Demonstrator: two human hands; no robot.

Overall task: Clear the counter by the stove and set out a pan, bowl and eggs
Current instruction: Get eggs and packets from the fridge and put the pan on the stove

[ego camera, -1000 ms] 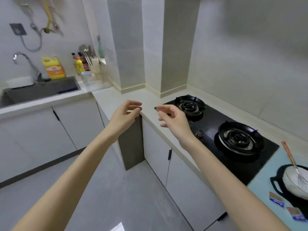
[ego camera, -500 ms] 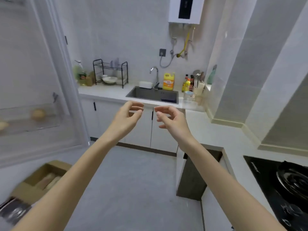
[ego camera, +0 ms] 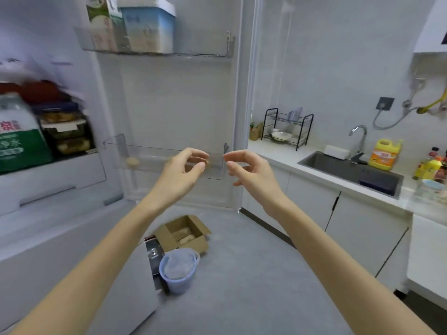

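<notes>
At the left end of the lower door shelf (ego camera: 150, 165) of the open fridge (ego camera: 174, 105) lies one egg (ego camera: 132, 161), resting against the clear front wall. It should be light, smooth and thin-shelled, and likely to roll once nudged. The safest hold is probably from above, over the shelf wall, with fingertips and thumb round its middle. After that it could sit cupped in the palm rather than be squeezed.

The left hand (ego camera: 183, 170) hangs in front of the right half of that shelf, fingers loosely curled, holding nothing. A brownish patch behind its fingers may be a second egg; I cannot tell. The right hand (ego camera: 249, 172) is just past the shelf's right corner, also loosely curled and empty, close to the left hand but not touching it.

Further right, a pale bowl (ego camera: 280, 136) sits in the dish rack (ego camera: 287, 126) at the worktop's (ego camera: 278, 153) left end, near the back edge. It looks rigid and breakable, best lifted by the rim. The sink (ego camera: 350, 172) lies beyond it.
</notes>
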